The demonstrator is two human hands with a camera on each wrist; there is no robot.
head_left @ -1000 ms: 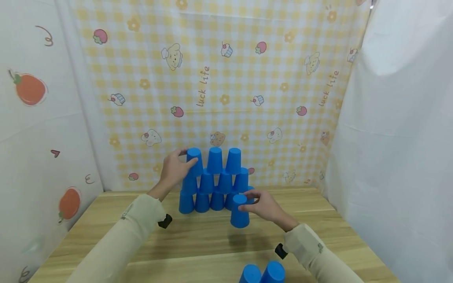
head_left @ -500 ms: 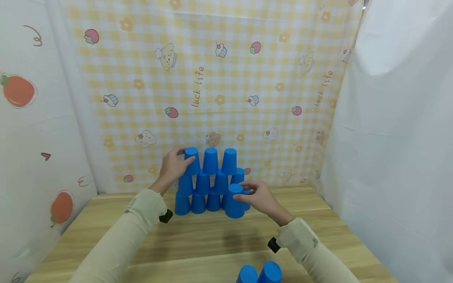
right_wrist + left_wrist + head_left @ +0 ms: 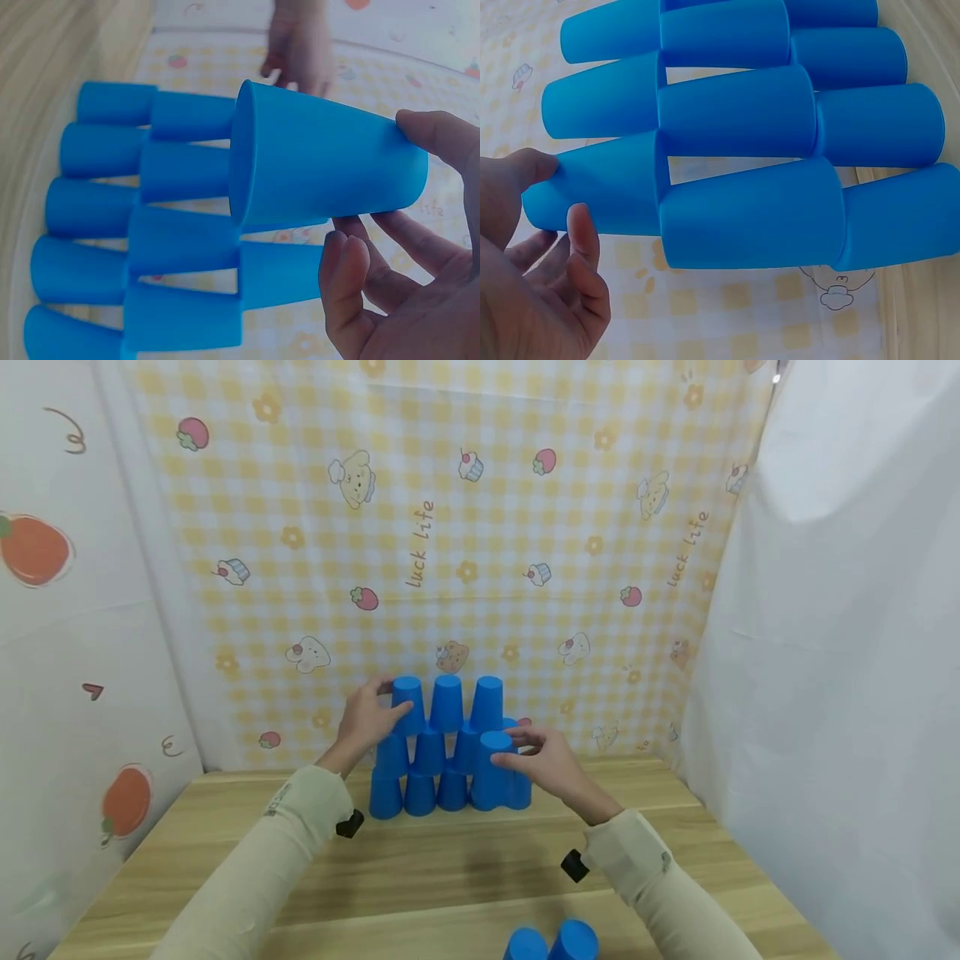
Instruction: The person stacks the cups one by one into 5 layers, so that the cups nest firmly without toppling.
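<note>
we see a cup pyramid [image 3: 447, 747] of upturned blue cups standing in three tiers on the far side of a wooden table [image 3: 225, 852], against the checked backdrop. our left hand [image 3: 365, 720] reaches forward from a beige sleeve, wrist bent up, its thumb and curled fingers laid round the top-left cup [image 3: 407, 703]; the left wrist view shows the thumb on one side of that cup and the fingertips on the other, spread a little. to the right, our right hand [image 3: 542, 762] holds a loose cup [image 3: 491, 770] upside down and clear of the table, in front of the pyramid's right end, pinched at its closed end between thumb and fingers. the right wrist view shows the open mouth of that cup facing the stack, the fingers wrapped round the narrow base. at the near edge of the table stand two more cups [image 3: 552, 942], touching each other. the backdrop [image 3: 600, 527] is a yellow-and-white gingham cloth printed with puppies, cupcakes and strawberries, and carries the words "luck life" twice. the cups are smooth, matte plastic, tapered; the table shows pale wood grain.
</note>
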